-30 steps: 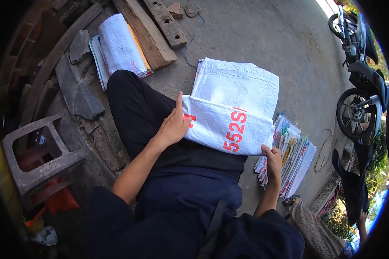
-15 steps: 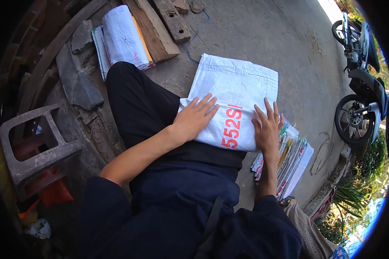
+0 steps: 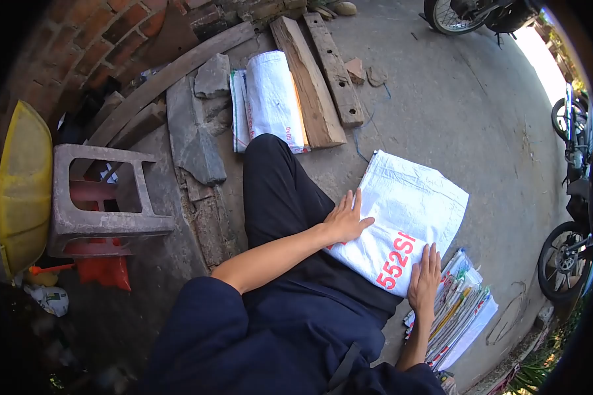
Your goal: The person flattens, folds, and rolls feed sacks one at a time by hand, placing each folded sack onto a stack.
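A white woven sack (image 3: 412, 207) with red printed characters lies partly folded across my lap and out past my knee. My left hand (image 3: 348, 220) rests flat on the sack's left side, fingers extended and thumb out. Near its right edge, my right hand (image 3: 426, 280) lies on the sack with straight fingers. Neither hand grips anything. Below and to the right of my right hand stands a bundle of folded sacks (image 3: 464, 313), partly covered by my forearm.
More folded sacks (image 3: 268, 99) lie beyond my knee, beside wooden beams (image 3: 310, 85). At left are broken stone slabs (image 3: 204, 155), a grey plastic stool (image 3: 109, 227) and a yellow plastic object (image 3: 23, 187). Motorcycles (image 3: 566, 263) stand on the concrete at right and at the far end.
The view has swung left, so everything appears farther right and lower. Both hands stay flat on the sack; the left fingers now point more away from me.
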Tool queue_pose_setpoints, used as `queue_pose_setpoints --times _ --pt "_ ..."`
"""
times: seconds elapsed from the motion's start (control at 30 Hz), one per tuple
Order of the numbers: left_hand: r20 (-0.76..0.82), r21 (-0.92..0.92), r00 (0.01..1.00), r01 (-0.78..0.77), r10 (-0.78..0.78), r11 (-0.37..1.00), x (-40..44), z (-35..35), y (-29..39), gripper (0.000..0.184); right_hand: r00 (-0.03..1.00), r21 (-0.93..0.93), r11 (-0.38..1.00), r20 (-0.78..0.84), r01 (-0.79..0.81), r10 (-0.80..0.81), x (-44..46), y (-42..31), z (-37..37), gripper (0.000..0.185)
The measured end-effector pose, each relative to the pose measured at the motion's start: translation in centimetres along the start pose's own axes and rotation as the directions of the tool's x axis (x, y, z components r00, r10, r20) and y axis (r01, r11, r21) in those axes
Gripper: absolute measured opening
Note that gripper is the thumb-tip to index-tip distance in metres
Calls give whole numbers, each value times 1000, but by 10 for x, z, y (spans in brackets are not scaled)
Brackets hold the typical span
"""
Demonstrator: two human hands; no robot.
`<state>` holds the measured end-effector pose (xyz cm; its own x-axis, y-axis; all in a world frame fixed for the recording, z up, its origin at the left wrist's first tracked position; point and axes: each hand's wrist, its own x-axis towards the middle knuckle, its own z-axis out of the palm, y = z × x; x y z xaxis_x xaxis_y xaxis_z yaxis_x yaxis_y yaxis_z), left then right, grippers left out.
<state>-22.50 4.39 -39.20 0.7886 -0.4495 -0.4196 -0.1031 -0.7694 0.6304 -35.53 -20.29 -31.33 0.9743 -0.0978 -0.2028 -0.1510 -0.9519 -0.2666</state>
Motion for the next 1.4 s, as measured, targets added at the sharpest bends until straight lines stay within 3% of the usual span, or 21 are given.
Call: queue_pose_setpoints --times 0.03,0.07,0.13,0.27,0.4,0.47,0.53,0.6,0.67,0.7,0.73,0.77,0.8,0.83,0.87,0.9,1.07,1.2,1.27,1.37,1.4 --pt "0 -159 992 127 -129 979 3 0 0 85 999 32 999 20 -26 26 -2 0 1 53" --pt "72 -162 986 162 -152 973 7 -4 -1 90 1000 40 999 -9 -9 9 -5 5 5 54" --pt "120 -425 979 203 -168 882 16 0 -17 89 998 45 999 -55 27 -25 -9 11 8 57" --pt "247 -632 922 387 -298 672 18 -18 -27 81 975 148 966 33 212 -219 -25 24 -11 78" --pt "291 -654 913 408 -286 637 19 -17 -21 80 931 30 931 10 364 -364 -43 55 -9 92" --pt "310 -538 896 440 -316 719 22 -16 -18 81 907 -23 911 -85 412 -412 -45 56 -10 79" --pt "258 -506 914 404 -313 762 20 -10 -21 81 841 -274 858 -215 435 -496 -50 76 6 61" --pt "216 -538 935 353 -280 766 24 -1 -26 94 818 -145 921 -425 360 -387 -51 81 20 58" --pt "197 -545 935 355 -296 759 19 4 -19 81 807 54 963 -560 263 -189 -50 75 23 60" --pt "177 -552 932 361 -317 752 18 4 -18 69 836 401 894 -545 198 59 -49 80 33 60" --pt "179 -549 933 359 -314 755 21 6 -21 69 848 699 704 -444 127 288 -46 87 46 61" --pt "257 -700 953 300 -164 648 26 10 -27 59 818 979 176 -184 102 546 -38 110 58 74" --pt "304 -823 953 263 0 503 28 13 -31 50 845 962 229 -243 148 476 -37 113 59 85" --pt "356 -832 934 332 -32 444 23 5 -24 42 866 941 279 -295 190 405 -35 105 52 96" --pt "406 -835 912 396 -57 383 20 -7 -19 36 879 942 323 -229 92 418 -31 100 41 111" --pt "417 -832 908 403 -51 381 23 -9 -23 36 875 941 325 -233 93 425 -27 94 32 111" --pt "371 -825 928 307 45 475 13 -25 -12 41 769 551 774 -625 312 134 -12 76 7 80" --pt "360 -809 930 270 78 523 3 -45 -5 48 637 69 913 -737 403 -225 -5 71 -9 56" --pt "416 -831 900 320 127 455 8 -45 -14 58 760 173 892 -604 418 -239 -8 71 -21 14" --pt "381 -850 921 382 -77 364 -3 -52 -5 71 819 358 829 -542 430 -191 -9 75 -19 13" --pt "389 -847 919 385 -67 367 -10 -57 1 71 828 526 728 -551 439 -101 -9 77 -9 14"
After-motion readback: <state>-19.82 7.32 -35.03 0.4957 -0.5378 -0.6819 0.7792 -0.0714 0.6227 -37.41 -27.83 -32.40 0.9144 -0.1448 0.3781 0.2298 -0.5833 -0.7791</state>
